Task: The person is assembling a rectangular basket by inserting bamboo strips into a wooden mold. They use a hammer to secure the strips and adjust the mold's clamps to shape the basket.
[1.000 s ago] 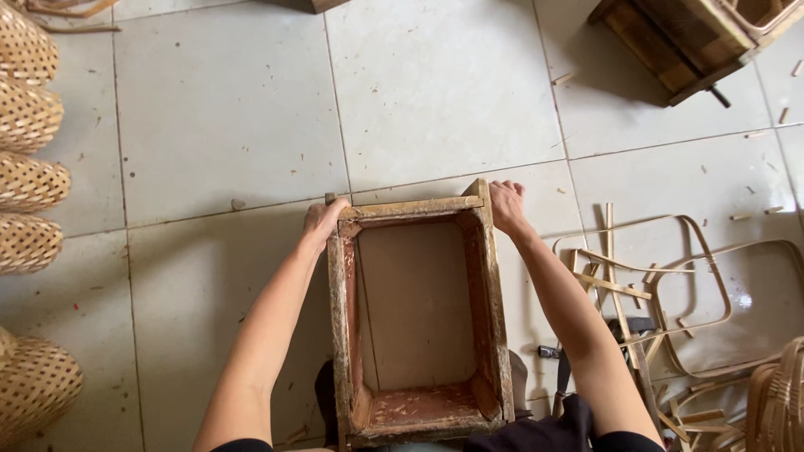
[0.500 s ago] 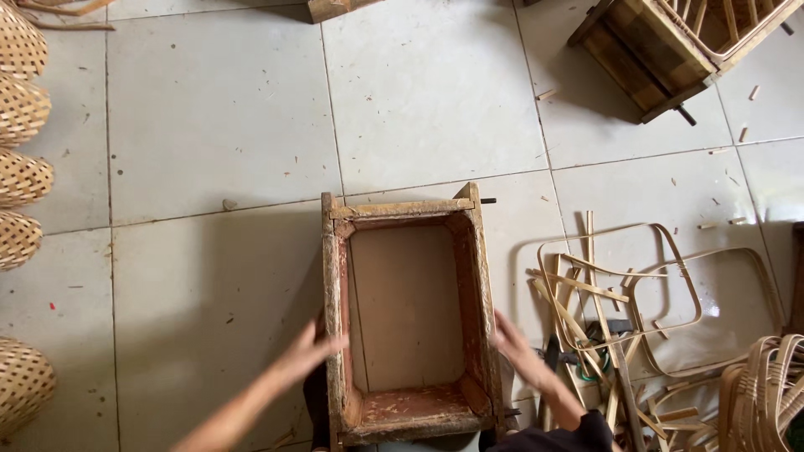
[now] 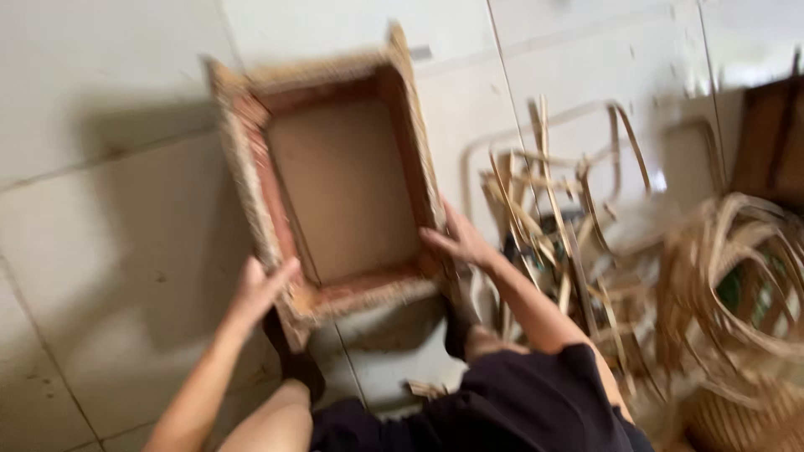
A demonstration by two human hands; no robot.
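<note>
Over the tiled floor (image 3: 109, 209), the left hand (image 3: 260, 289) and right hand (image 3: 456, 238) each grip a near corner of the rectangular woven frame (image 3: 335, 180), fingers closed on its rim. Holding opposite corners keeps it steady and tilted. Loose rattan strips (image 3: 569, 218) lie just to its right.

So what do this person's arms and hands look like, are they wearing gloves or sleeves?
No gloves and no sleeves on the forearms: the left hand and the right hand are both bare, as are the arms up to the frame edge. The picture is blurred, but no rings, watch or bracelets show. Lower down, dark clothing covers the lap.
</note>
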